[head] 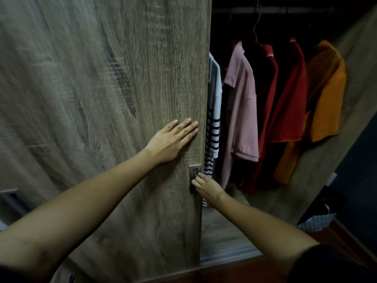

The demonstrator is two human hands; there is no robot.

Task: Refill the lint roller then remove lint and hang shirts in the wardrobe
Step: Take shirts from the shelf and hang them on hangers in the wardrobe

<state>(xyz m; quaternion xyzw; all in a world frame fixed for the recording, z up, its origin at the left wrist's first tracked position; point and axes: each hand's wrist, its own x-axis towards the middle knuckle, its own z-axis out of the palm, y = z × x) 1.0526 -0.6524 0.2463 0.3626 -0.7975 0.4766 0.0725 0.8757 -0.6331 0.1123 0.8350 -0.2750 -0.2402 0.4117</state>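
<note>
I'm at home in a bedroom, facing a wood-grain wardrobe with shirts hung on its rail.

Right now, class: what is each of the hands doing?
Left hand: open, flat on the door.
Right hand: fingertips at the handle; grip cannot be told.

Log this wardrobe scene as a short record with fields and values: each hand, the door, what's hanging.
Left hand: flat on the wardrobe door
Right hand: fingers curled into the door handle
Door state: partly open
Hanging inside: striped shirt, pink shirt, red shirts, orange shirt
</note>
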